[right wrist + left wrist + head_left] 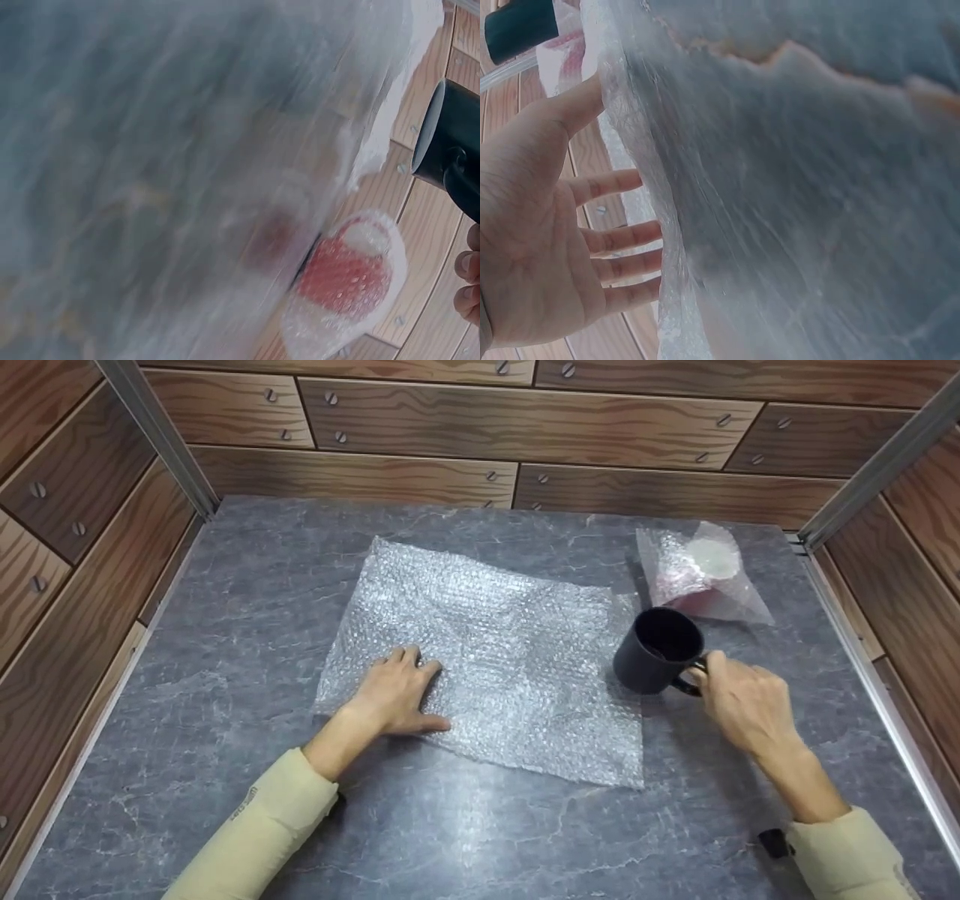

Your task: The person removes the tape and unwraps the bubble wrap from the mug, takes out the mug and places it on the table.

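A sheet of clear bubble wrap (517,660) lies spread flat over the middle of the table. My left hand (397,694) rests on its near left part with fingers straight and spread; in the left wrist view the fingertips (649,232) touch the sheet. My right hand (750,701) grips the handle of a black mug (649,660) at the sheet's right edge. The mug is upright with its dark inside showing, and in the right wrist view the mug (457,135) appears beside the curled fingers (469,266).
Behind the mug, at the back right, sits a red and white item wrapped in bubble wrap (694,574). The grey marbled table (480,840) is bounded by wood-patterned walls (420,420) at the back and sides, with metal posts (161,435) at the corners.
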A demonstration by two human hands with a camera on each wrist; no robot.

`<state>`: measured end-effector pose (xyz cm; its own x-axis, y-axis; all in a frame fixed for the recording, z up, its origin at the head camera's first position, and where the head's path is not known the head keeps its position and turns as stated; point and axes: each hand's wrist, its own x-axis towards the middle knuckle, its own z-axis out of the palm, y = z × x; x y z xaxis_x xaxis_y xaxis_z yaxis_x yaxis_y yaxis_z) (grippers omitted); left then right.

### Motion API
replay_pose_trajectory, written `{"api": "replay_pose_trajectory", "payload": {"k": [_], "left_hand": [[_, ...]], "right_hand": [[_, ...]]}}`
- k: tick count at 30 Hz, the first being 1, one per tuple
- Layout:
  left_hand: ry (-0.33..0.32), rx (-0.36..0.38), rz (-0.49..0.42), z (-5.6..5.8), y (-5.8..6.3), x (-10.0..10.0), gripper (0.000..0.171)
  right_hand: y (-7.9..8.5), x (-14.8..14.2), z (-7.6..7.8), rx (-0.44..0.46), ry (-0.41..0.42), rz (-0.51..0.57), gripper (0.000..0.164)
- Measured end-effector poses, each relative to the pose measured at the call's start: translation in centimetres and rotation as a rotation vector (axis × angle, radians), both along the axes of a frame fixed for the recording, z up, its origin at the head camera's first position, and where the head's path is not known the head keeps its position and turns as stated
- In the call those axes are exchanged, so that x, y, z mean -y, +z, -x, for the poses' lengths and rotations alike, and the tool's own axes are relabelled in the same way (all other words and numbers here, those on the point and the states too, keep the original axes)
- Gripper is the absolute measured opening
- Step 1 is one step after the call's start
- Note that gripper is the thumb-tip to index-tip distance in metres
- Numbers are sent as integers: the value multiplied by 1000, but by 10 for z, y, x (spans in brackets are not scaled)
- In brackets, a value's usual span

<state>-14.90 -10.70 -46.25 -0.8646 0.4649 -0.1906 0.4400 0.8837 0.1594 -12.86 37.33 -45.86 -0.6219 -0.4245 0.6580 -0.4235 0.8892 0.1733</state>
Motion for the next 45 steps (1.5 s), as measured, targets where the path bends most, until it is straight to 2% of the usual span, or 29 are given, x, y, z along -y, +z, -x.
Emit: {"api": "replay_pose_trajectory", "payload": {"k": [12, 19, 25, 33, 40, 45], "left_hand": [[2, -54, -24, -3, -2, 0, 96], [3, -47, -9, -3, -1, -1, 98], [3, -38, -5, -4, -1, -2, 98], [2, -40, -8, -4, -1, 0, 97], [-3, -36, -8, -3, 0, 0, 98], [-10, -47, -14, -3, 0, 1, 97]], "right_hand": [[-2, -44, -18, 50, -101, 18, 60], [-4, -70, -27, 48, -145, 9, 62], [-7, -91, -36, 106, -182, 2, 62], [-8, -108, -42, 137, -212, -10, 62], [-8, -114, -45, 128, -213, -15, 59], [-8, -115, -48, 204, -253, 6, 46]]}}
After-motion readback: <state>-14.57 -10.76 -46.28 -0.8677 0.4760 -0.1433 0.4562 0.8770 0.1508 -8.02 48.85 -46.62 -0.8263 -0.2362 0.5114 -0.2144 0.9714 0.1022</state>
